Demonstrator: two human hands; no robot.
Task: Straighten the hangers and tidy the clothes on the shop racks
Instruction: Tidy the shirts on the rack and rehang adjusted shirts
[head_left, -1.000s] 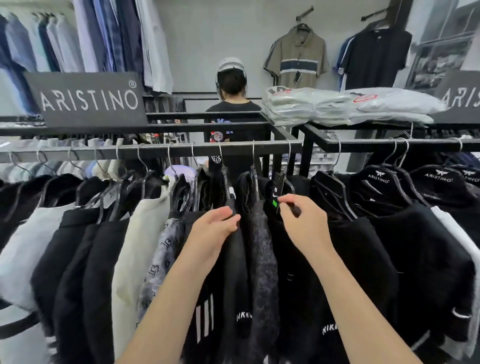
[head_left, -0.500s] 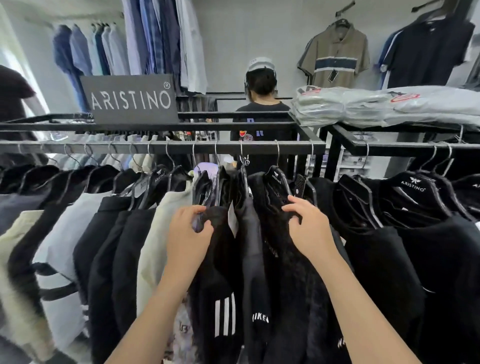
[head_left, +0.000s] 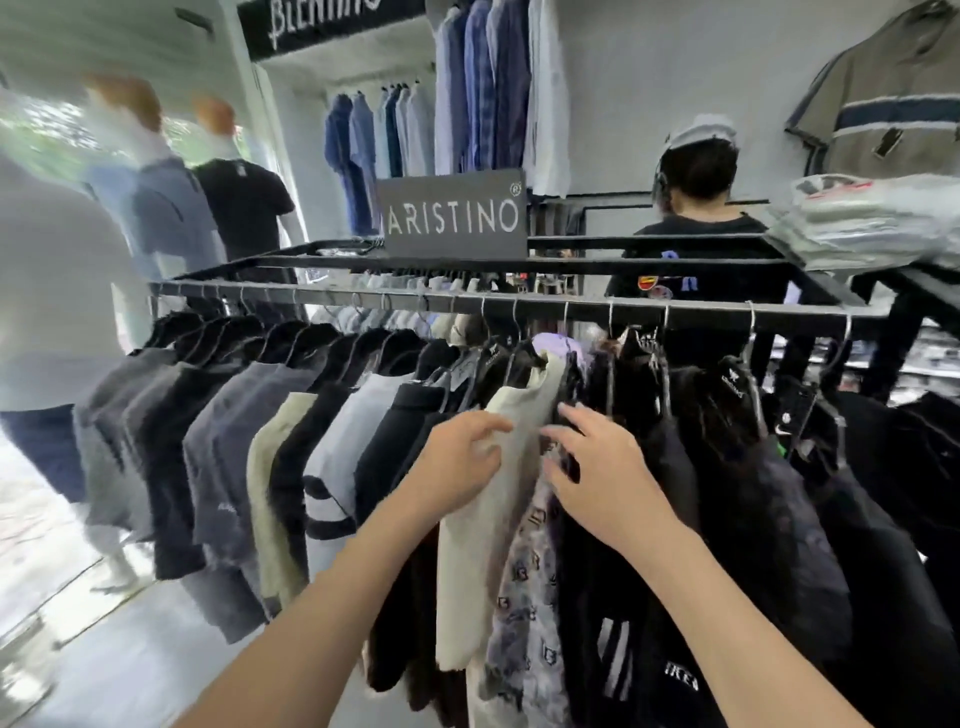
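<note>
Left of the rail (head_left: 519, 304), the mannequins (head_left: 156, 171) are smeared by motion blur. Above it, the top sign (head_left: 322, 21) is cut by the upper edge. Right of the rail, the polo (head_left: 883, 104) and the packs (head_left: 872, 223) are cropped. Behind it, a person (head_left: 696, 234) is hidden below the chest. Under it, the patterned shirt (head_left: 524, 597) is partly covered by the cream top (head_left: 483, 545). Whether cloth is pinched by the right hand (head_left: 608, 483) cannot be told.
</note>
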